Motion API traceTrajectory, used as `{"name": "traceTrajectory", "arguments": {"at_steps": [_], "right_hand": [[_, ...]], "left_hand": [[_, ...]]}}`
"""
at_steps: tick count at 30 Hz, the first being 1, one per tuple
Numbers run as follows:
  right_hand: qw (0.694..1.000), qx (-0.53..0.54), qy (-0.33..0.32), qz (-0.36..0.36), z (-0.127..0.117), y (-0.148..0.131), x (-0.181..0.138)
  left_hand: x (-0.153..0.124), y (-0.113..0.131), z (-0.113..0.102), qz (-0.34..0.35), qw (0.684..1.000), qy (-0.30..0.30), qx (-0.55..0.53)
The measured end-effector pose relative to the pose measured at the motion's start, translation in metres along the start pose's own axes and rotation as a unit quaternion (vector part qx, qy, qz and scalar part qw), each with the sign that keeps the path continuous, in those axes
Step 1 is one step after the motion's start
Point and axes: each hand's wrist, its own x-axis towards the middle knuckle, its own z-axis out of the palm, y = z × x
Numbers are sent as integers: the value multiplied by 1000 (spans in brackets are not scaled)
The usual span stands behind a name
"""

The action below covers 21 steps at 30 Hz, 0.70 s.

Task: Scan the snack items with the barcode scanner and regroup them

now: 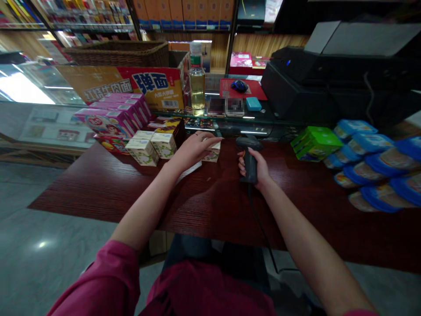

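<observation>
My right hand point(259, 166) is wrapped round the grip of a dark barcode scanner point(250, 160), held upright above the table with its head pointing away from me. A cable runs down from its handle. My left hand point(197, 149) reaches palm down over a small white and green box point(213, 154), fingers stretched out; some of them and part of the box are hidden. A white slip of paper point(190, 170) lies under the left wrist. To the left of that hand stand two similar white and green boxes point(143, 151), next to a yellow and brown pack point(166, 126).
Pink boxes point(112, 116) are stacked at left before a large carton point(158, 90) and wicker basket point(121, 53). A bottle point(198, 83) stands behind. At right are a green pack point(315, 142) and several blue-lidded tubs point(378, 171). A mouse point(239, 86) lies on a red mat.
</observation>
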Motion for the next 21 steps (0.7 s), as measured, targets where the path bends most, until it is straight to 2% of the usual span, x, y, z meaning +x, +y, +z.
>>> {"name": "traceTrajectory", "arguments": {"at_steps": [5,11,16,21], "right_hand": [[1000,-8,-5,1,1,-1,-2],[1000,-15,1,-3,1,0,-3],[1000,-26,-2,-4,2,0,-6],[1000,-26,0,-8,3,0,-7]], "left_hand": [[-33,7,-33,-13,997,-34,72],[-89,-1,-74,-47,990,-47,123],[-124,-16,-88,-71,986,-16,150],[-134,-25,-93,-96,980,-1,175]]}}
